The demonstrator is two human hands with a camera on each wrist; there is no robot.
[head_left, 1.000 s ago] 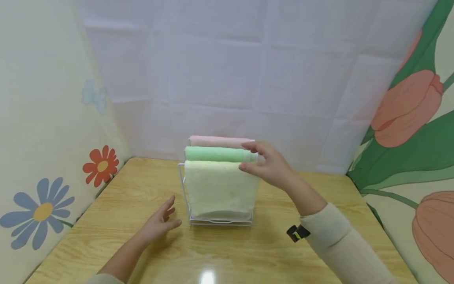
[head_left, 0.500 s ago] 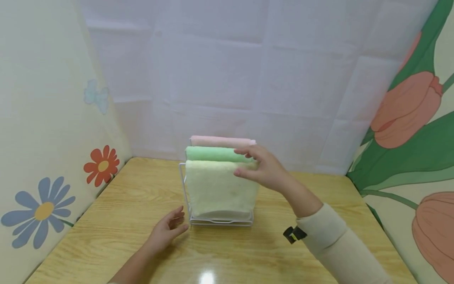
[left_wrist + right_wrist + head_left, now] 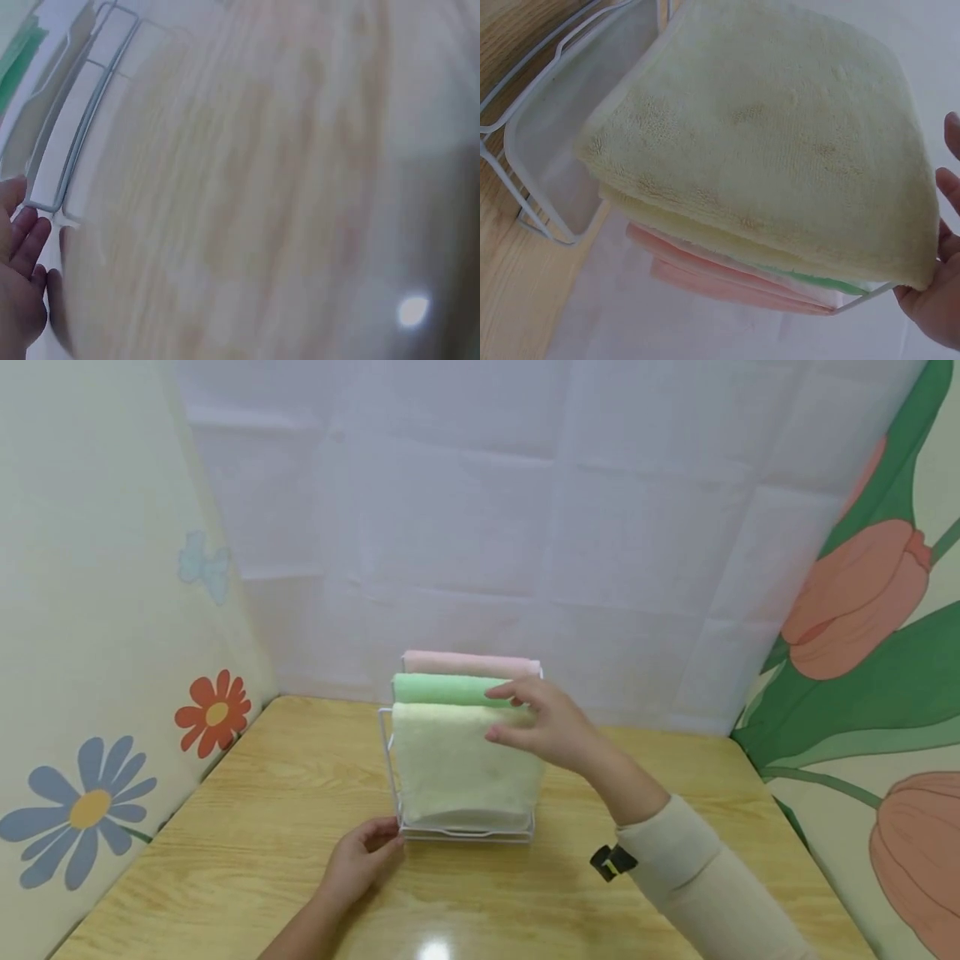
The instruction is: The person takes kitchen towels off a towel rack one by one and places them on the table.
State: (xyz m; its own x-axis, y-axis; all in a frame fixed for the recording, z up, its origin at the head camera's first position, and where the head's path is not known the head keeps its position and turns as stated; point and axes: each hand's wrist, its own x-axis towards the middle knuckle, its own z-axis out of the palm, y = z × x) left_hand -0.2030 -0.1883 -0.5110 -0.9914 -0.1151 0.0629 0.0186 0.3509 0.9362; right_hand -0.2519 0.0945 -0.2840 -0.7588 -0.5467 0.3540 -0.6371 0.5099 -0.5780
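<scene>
A white wire towel rack (image 3: 389,768) stands on the table, with folded cloths over its rails: pale yellow (image 3: 457,760) in front, green (image 3: 442,688) behind it, pink (image 3: 468,663) at the back. My left hand (image 3: 358,864) is at the rack's lower left front corner, thumb and fingers pinching around it; the left wrist view shows the fingers (image 3: 30,240) right at the wire. My right hand (image 3: 558,727) is at the yellow cloth's upper right, thumb in front and fingers over the green cloth, apart from each other. In the right wrist view its fingers (image 3: 949,187) are spread beside the yellow cloth's edge.
A pale drip tray (image 3: 562,135) sits in the rack's base. The wooden table (image 3: 637,885) meets a white sheet (image 3: 450,510) hung at the back. Flower-painted walls (image 3: 67,610) rise on both sides. A black strap (image 3: 613,862) hangs by the right sleeve.
My left hand has moved right and toward me, from beside the rack to its lower front corner. My right hand has shifted slightly left and down along the cloths' tops.
</scene>
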